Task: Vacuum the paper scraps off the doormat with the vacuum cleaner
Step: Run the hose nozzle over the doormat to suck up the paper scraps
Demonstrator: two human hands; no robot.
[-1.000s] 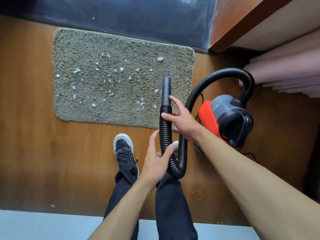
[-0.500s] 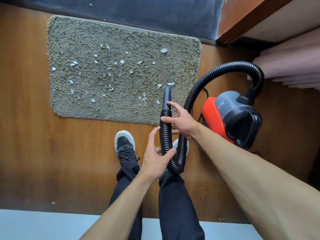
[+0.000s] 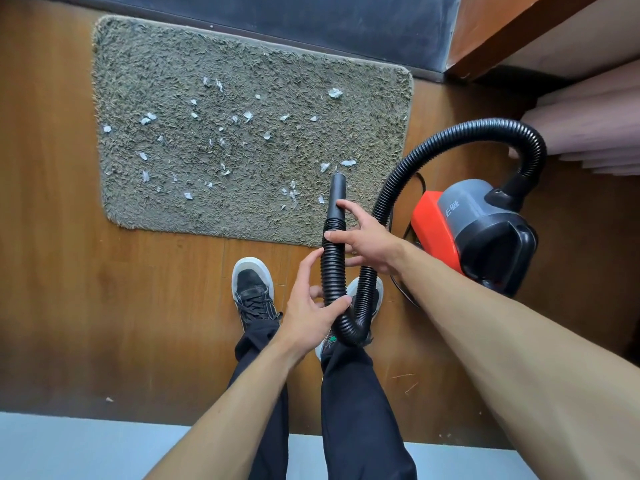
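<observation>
A grey-green shaggy doormat (image 3: 180, 77) lies on the wooden floor, strewn with several white paper scraps (image 3: 335, 93). A red and grey vacuum cleaner (image 3: 474, 223) stands on the floor to the mat's right. Its black ribbed hose (image 3: 450, 140) arcs up from the body, loops down past my feet and ends in a smooth black nozzle (image 3: 337, 195) over the mat's near right corner. My right hand (image 3: 367, 240) grips the hose just below the nozzle. My left hand (image 3: 311, 306) holds the hose lower down, thumb and fingers around it.
My two feet in black and white sneakers (image 3: 254, 289) stand just in front of the mat. A dark wall panel (image 3: 311, 15) runs behind the mat. A wooden frame (image 3: 519, 32) and pink curtain folds (image 3: 588, 133) fill the right. A pale floor strip (image 3: 69, 445) lies behind me.
The nozzle has drawn back toward me along the mat's right side, uncovering two scraps near its tip. Both hands keep their hold on the hose. The view has shifted slightly.
</observation>
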